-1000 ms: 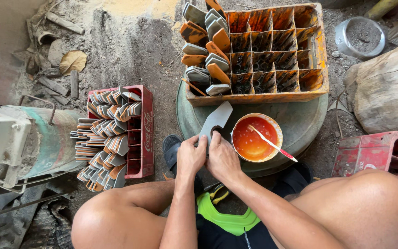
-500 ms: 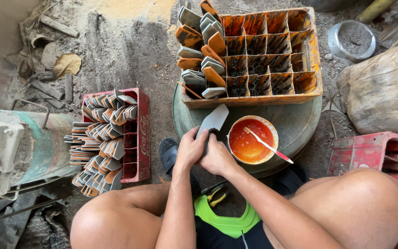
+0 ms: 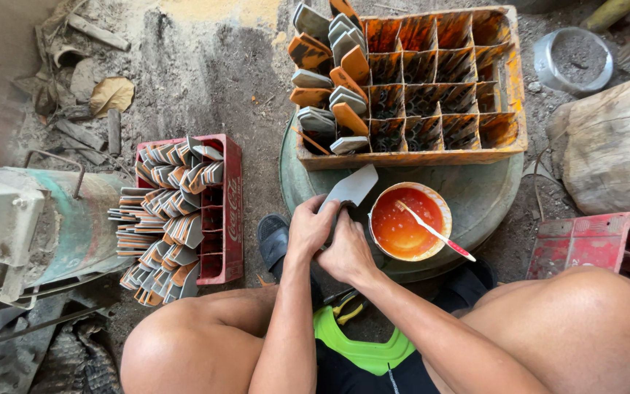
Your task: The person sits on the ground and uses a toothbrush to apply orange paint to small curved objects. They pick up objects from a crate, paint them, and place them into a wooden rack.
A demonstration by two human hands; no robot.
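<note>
Both hands on one grey blade, right beside the paint bowl.

My left hand (image 3: 313, 228) and right hand (image 3: 345, 252) are clenched together around the lower end of a flat grey metal blade (image 3: 353, 185), which sticks up and away from me over the edge of the round green table (image 3: 486, 197). Just right of my hands sits a bowl of orange paint (image 3: 406, 222) with a white-handled brush (image 3: 435, 232) resting in it. Behind the blade, an orange divided crate (image 3: 508, 87) holds painted blades (image 3: 333, 80) in its left compartments. On the floor to my left, a red crate (image 3: 229, 211) is packed with unpainted grey blades (image 3: 173, 219).
</note>
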